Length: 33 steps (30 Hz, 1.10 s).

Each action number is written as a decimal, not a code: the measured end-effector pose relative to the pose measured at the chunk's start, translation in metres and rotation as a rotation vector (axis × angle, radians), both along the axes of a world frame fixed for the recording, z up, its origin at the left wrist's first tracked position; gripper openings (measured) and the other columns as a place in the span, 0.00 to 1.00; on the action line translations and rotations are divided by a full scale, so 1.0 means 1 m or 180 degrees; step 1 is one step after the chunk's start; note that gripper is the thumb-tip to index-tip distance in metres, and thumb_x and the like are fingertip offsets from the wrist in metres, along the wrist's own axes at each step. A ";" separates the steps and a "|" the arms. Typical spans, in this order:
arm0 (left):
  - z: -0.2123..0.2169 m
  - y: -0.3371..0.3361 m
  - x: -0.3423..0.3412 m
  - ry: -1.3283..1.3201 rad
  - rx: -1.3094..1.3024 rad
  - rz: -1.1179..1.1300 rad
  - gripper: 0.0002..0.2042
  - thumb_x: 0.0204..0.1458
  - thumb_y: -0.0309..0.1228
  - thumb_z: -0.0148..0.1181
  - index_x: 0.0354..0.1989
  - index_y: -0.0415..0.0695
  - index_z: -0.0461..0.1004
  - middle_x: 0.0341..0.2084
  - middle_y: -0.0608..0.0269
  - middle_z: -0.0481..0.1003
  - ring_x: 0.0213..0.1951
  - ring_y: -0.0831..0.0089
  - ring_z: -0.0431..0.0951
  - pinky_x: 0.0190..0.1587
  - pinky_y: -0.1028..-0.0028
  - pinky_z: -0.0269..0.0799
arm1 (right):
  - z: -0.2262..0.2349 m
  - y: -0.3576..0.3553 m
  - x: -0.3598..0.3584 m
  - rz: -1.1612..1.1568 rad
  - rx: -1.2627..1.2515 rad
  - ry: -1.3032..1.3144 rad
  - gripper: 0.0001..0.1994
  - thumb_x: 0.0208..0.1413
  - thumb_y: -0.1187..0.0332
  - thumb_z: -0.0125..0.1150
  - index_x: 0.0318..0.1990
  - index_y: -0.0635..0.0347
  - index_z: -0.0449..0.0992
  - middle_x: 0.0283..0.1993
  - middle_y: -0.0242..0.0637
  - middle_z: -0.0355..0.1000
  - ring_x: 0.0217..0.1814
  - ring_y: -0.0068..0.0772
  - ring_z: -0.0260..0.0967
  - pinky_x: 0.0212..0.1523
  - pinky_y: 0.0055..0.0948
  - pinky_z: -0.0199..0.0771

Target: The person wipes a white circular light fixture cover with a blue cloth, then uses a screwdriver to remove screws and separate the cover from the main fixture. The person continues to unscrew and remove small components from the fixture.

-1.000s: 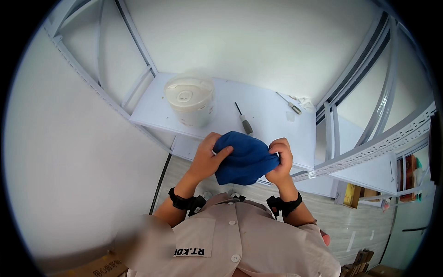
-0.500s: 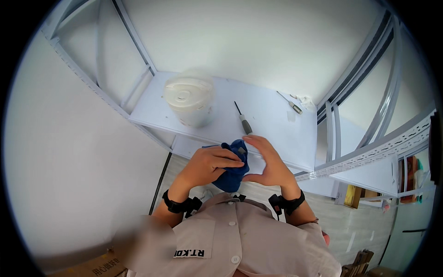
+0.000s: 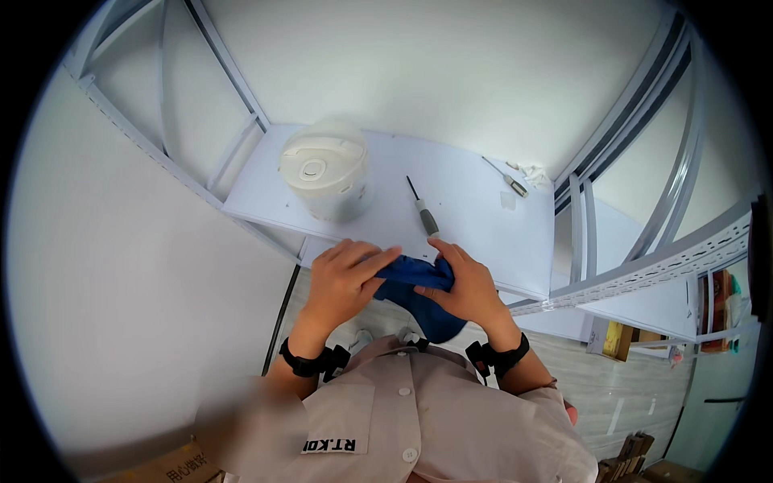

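A blue cloth (image 3: 431, 312) is stretched between my two hands in front of the shelf's near edge. My left hand (image 3: 340, 278) pinches its left end between thumb and fingers. At the other end, my right hand (image 3: 469, 291) grips the cloth, thumb below and fingers above. Its top edge is drawn into a band, while the rest hangs down toward my shirt. Just beyond my right hand lies a screwdriver (image 3: 427, 219) with a grey handle and dark shaft.
On the white shelf (image 3: 491, 245), a white rice cooker (image 3: 326, 181) stands at the left with its lid down. A second screwdriver (image 3: 511, 183) and crumpled white paper (image 3: 533, 174) lie far right. Metal uprights flank both sides. Cardboard boxes (image 3: 618, 341) sit lower right.
The cloth was bunched in my left hand, with my right hand spread beside it. Now my right hand has closed on it, and the cloth is drawn out sideways and hangs lower.
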<state>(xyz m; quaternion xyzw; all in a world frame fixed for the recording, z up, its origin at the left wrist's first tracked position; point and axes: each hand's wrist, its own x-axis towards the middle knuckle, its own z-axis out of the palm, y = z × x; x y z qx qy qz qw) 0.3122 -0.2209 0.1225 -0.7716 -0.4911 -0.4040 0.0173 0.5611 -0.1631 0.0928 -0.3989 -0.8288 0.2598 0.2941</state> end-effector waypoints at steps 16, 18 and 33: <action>-0.003 -0.007 -0.019 -0.0085 -0.0855 -0.0512 0.15 0.40 0.27 0.79 0.40 0.51 0.87 0.24 0.65 0.76 0.27 0.62 0.75 0.31 0.66 0.69 | 0.007 0.014 0.015 -0.0414 0.1409 0.0863 0.15 0.33 0.79 0.69 0.33 0.58 0.80 0.38 0.37 0.78 0.38 0.44 0.73 0.34 0.34 0.74; -0.005 -0.008 -0.021 -0.0509 -0.0768 -0.0553 0.14 0.41 0.23 0.78 0.38 0.50 0.87 0.23 0.64 0.75 0.27 0.63 0.74 0.29 0.66 0.68 | 0.016 0.011 0.017 -0.0298 0.1133 0.0729 0.16 0.33 0.77 0.72 0.35 0.57 0.81 0.37 0.36 0.78 0.41 0.44 0.73 0.40 0.36 0.73; 0.007 -0.005 -0.004 -0.1069 -0.0869 -0.1292 0.21 0.37 0.14 0.71 0.41 0.51 0.88 0.26 0.65 0.72 0.27 0.67 0.73 0.29 0.70 0.68 | 0.021 -0.011 -0.020 0.1229 -0.0296 0.0121 0.30 0.46 0.59 0.82 0.58 0.54 0.80 0.44 0.38 0.81 0.50 0.48 0.78 0.56 0.43 0.74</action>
